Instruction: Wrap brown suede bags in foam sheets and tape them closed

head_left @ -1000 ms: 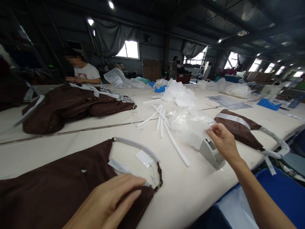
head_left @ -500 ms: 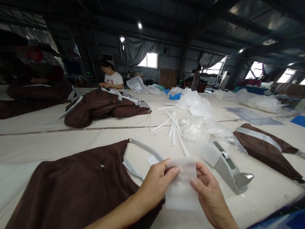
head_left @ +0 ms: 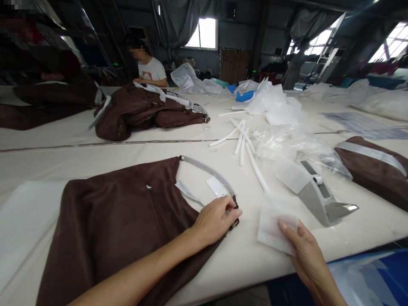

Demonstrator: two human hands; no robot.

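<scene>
Brown bag: flat on the worktop, beneath the left forearm, its body spreading to the left of the left hand. Strap, wrapped in pale material, arcs just beyond that hand; its near end, with a buckle, lies at the fingertips. Left fingers curled, thumb stretched over the buckle end; cannot tell whether they grip it or only touch. White tag inside the strap loop, just past the left knuckles.

Right hand: thumb and fingers pinch a thin, translucent white sheet by its right side. Sheet spans part of the gap between the two hands, apart from the bag.

Just beyond the right hand, a grey tape dispenser, its metal end pointing right. White tubes lie crossed ahead of the gap between the hands. Crumpled clear plastic past the dispenser; a heap of white paper farther on, a blue piece beside it. Second brown bag, pale band across it, ahead and right of the right hand. Brown bag pile well beyond the left hand; behind it, a co-worker in a white shirt. Blue container right of the right wrist, below the worktop edge.
</scene>
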